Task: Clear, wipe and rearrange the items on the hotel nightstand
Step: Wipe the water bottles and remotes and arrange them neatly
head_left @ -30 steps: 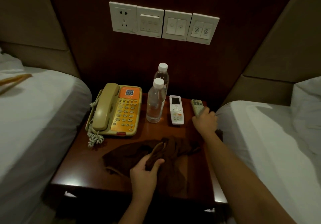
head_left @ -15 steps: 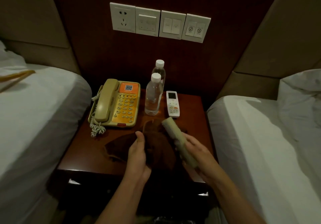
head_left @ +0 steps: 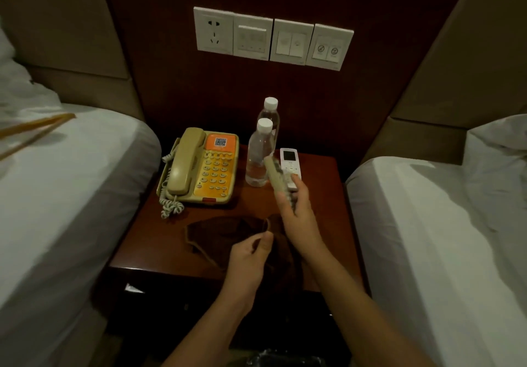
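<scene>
From the head view, no brand name or writing could be read; the telephone (head_left: 199, 167) carried an orange panel with a small square code at its top, too small to make out, and the four wall plates (head_left: 272, 39) above showed only symbols.

The right hand (head_left: 298, 218) was raised over the middle of the nightstand (head_left: 328, 212), its fingers and thumb curled round the lower end of a beige remote (head_left: 275, 177), which tilted up and away toward the far edge, clear of the wood. The left hand (head_left: 251, 255) sat near the front edge, thumb and fingers pinching a fold of the dark brown cloth (head_left: 222, 231), which lay crumpled on the front half of the top.

There were two water bottles (head_left: 258, 157) with white caps, standing one behind the other at the far edge, just right of the telephone. A single white remote (head_left: 288, 158) with a small screen lay flat beside them, its near end hidden behind the right hand's fingers. So there were two remotes, one telephone in the far left corner, and one cloth. A bed (head_left: 71, 181) with white sheets stood on each side of the nightstand.
</scene>
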`<state>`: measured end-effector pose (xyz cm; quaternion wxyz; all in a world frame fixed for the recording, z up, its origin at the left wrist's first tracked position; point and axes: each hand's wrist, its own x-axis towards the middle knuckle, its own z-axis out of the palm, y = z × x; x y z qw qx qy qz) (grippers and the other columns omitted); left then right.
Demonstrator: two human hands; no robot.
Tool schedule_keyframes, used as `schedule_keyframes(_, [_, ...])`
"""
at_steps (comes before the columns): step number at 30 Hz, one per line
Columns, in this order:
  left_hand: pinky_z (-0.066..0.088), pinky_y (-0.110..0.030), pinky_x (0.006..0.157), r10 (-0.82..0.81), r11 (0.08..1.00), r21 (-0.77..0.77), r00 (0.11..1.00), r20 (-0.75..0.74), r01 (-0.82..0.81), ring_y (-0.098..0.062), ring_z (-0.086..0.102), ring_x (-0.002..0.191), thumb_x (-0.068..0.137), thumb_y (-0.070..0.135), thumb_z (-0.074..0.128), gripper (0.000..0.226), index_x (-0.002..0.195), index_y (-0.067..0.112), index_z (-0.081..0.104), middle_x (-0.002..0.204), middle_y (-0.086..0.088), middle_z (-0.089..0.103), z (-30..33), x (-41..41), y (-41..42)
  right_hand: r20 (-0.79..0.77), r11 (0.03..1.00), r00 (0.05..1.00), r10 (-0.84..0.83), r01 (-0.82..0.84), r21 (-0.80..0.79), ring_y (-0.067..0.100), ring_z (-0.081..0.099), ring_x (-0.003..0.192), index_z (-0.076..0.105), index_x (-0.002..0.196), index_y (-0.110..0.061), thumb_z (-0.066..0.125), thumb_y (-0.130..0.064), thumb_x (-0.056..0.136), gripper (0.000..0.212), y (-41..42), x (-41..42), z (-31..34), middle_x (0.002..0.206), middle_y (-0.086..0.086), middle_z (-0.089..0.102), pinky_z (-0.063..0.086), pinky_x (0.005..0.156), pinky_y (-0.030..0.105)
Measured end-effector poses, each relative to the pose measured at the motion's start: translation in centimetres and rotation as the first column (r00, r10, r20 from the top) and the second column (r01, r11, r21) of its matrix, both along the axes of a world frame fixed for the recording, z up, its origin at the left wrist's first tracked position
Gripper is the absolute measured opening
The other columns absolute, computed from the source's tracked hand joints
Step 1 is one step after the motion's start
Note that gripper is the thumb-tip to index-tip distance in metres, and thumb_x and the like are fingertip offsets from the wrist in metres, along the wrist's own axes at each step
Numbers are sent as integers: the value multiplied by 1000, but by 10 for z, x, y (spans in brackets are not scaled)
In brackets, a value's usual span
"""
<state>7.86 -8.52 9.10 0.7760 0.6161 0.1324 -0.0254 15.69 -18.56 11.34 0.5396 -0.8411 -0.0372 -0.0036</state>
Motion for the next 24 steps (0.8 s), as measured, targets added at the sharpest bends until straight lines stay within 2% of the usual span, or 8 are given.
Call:
schedule_keyframes(3, [54,-38,75,90,986,-136,995,-37,-94,-26,70,81,76,48,55,35,72,19,74,81,-8,74,-1,7,10,-113,998,991,64,-67,-21,18,47,122,19,146,-33,45,-48,94,61,-10,5,-7,140,2,42,46,99,45])
schedule_keyframes(5, [54,-37,77,189,936,-282,976,-110,-213,-22,72,86,75,48,55,36,83,19,74,87,-6,76,2,15,10,-78,990,990,119,-124,-66,10,47,119,27,143,-37,45,-48,94,53,-15,-14,-12,136,-5,44,46,98,41])
schedule_keyframes(8, [54,-36,73,274,889,-339,951,-143,-307,-20,73,86,75,50,55,43,93,15,71,89,-5,77,9,27,11,39,943,989,140,-121,-309,6,45,111,26,144,-37,41,-46,96,51,-17,-39,-14,126,-8,43,45,92,28])
schedule_keyframes(11, [55,-38,76,289,892,-330,951,-112,-309,-21,73,88,73,51,56,44,94,15,71,93,-6,76,9,31,16,152,844,984,91,5,-537,11,42,109,16,148,-31,39,-49,95,61,-25,-47,-9,126,-4,42,45,87,28])
schedule_keyframes(15, [56,-37,78,226,943,-237,973,-53,-232,-21,73,89,72,50,56,45,94,14,72,93,-8,76,8,25,12,-52,964,998,18,-31,-266,9,40,119,14,149,-22,61,-41,88,80,-26,-32,-6,133,-4,35,43,94,27])
schedule_keyframes(19, [56,-41,82,275,939,-202,960,-48,-279,-24,72,92,73,53,57,44,92,17,74,93,-7,76,7,27,15,-216,993,971,102,-86,84,11,53,117,40,132,-32,72,-36,80,60,-21,-23,-7,122,-12,53,49,93,31])
schedule_keyframes(22, [56,-27,75,270,960,-88,963,17,-267,-8,71,86,84,41,58,31,95,16,74,89,-2,76,8,31,16,-157,988,979,133,-118,98,2,51,116,29,142,-37,65,-34,85,67,-18,-32,-10,123,-24,49,48,94,28])
schedule_keyframes(24, [50,-9,70,177,959,188,965,192,-213,10,66,81,91,25,60,18,103,18,72,85,16,70,6,27,11,-85,993,990,112,-110,35,3,49,118,12,147,-44,57,-40,90,73,-15,-31,-11,131,-19,46,48,95,32])
